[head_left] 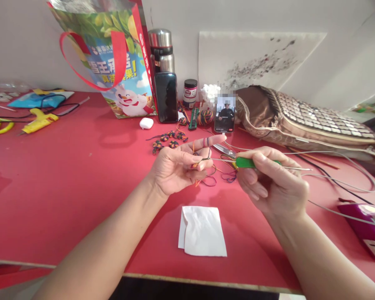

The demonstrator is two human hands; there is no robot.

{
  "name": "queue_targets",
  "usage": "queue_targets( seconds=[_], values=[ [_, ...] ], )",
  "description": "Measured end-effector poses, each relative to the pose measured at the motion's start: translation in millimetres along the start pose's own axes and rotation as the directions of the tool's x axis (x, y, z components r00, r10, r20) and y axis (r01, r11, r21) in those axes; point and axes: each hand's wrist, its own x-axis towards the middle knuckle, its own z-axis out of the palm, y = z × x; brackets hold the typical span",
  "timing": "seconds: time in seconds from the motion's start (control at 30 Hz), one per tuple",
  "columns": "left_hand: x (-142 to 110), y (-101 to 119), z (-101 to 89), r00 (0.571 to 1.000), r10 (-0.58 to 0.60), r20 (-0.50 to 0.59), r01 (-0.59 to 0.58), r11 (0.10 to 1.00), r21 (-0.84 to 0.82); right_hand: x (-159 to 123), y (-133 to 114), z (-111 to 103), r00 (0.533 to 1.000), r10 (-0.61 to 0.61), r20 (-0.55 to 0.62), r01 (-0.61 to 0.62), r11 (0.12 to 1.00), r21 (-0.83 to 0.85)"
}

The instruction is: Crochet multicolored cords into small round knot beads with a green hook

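My left hand (pixel 184 166) is raised over the middle of the table. Its thumb and fingers pinch a small dark piece of crochet (pixel 205 159), while the index finger stretches out with multicoloured yarn (pixel 208 141) wound round it. My right hand (pixel 268 179) grips a crochet hook (pixel 243 162) by its green handle. One metal end of the hook reaches the pinched piece; the other sticks out to the right behind my fingers. Loose loops of yarn hang below my left hand. Several small crocheted balls (pixel 173 144) in mixed colours lie beyond it.
A folded white tissue (pixel 203 231) lies in front. Behind stand a shopping bag (pixel 118 71), a dark phone (pixel 166 98), a lit phone (pixel 224 114) and a jar (pixel 190 91). Scissors (pixel 225 150) lie behind my hands. A purple power strip (pixel 365 225) and cables are right; a yellow glue gun (pixel 39 120) is left.
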Motion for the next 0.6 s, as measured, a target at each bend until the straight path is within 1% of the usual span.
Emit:
queue_targets(
  seconds=[0.2,0.37,0.5,0.6],
  values=[
    [0.5,1.7,0.3,0.998,-0.049,0.027,0.049,0.999,-0.014,-0.3,0.3,1.0,1.000,-0.002,0.009,0.002,1.000,0.016],
    [1.7,-1.1,-1.9,0.999,0.014,0.040,-0.015,1.000,0.026,2.8,0.0,-2.6,0.998,0.026,0.049,-0.028,0.999,0.047],
    [3.0,-6.7,-2.6,0.999,0.019,0.042,-0.022,0.997,0.070,5.8,1.7,-6.4,0.990,0.088,0.110,-0.097,0.992,0.081],
    [4.7,-13.3,-3.0,0.998,0.057,0.011,-0.058,0.993,0.102,6.7,6.2,-5.8,0.987,0.133,0.092,-0.144,0.983,0.117]
  ],
)
